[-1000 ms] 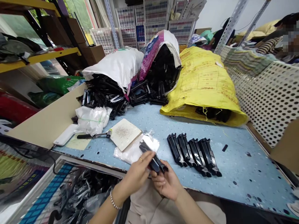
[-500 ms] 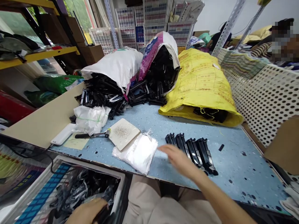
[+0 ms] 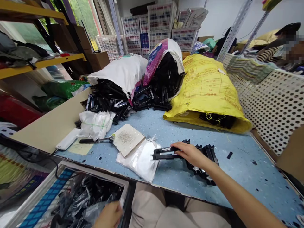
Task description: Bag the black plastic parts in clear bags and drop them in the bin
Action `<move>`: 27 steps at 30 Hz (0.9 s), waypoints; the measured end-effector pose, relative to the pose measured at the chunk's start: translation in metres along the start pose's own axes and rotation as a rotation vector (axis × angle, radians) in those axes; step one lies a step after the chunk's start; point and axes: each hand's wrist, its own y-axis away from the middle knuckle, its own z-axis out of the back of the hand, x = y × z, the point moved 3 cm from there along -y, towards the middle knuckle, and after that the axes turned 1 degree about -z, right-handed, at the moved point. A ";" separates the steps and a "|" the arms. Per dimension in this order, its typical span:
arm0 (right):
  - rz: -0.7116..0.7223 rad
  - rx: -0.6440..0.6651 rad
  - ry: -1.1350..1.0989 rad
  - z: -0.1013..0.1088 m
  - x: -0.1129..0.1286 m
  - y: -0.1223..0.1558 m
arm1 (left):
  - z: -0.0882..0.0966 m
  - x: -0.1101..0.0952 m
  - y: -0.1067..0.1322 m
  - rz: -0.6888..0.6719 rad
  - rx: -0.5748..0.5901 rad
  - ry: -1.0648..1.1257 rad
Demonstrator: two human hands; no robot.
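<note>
My right hand (image 3: 190, 153) is closed on a long black plastic part (image 3: 166, 154), held nearly level just above the blue table. Its left end overlaps the edge of a stack of clear plastic bags (image 3: 140, 161). Under and beside this hand lie several similar black plastic parts (image 3: 210, 153), partly covered by it. Low in the view, my left hand (image 3: 109, 215) is over the right side of a white crate (image 3: 125, 186) with bagged black parts in it. Blur and the viewing angle hide its fingers.
A speckled square board (image 3: 128, 139) lies on the plastic bags, beside a black-handled tool (image 3: 95, 140). Black parts spill from a white sack (image 3: 121, 71) at the back. A yellow sack (image 3: 206, 88) and a perforated white basket (image 3: 280, 98) stand to the right.
My right hand has moved right from beside the plastic bags and taken hold of a black plastic part, now turned sideways. My left hand has shifted right over the crate.
</note>
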 end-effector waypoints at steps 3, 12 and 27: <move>-0.210 -0.145 -0.514 -0.021 0.002 0.010 | 0.007 -0.068 -0.038 -0.283 -0.237 -0.034; -0.482 -0.338 -1.286 -0.069 0.016 0.034 | 0.022 -0.122 -0.105 -0.345 -0.243 0.265; -0.573 -0.219 -1.671 -0.118 0.046 0.003 | 0.042 -0.115 -0.099 -0.380 -0.261 0.506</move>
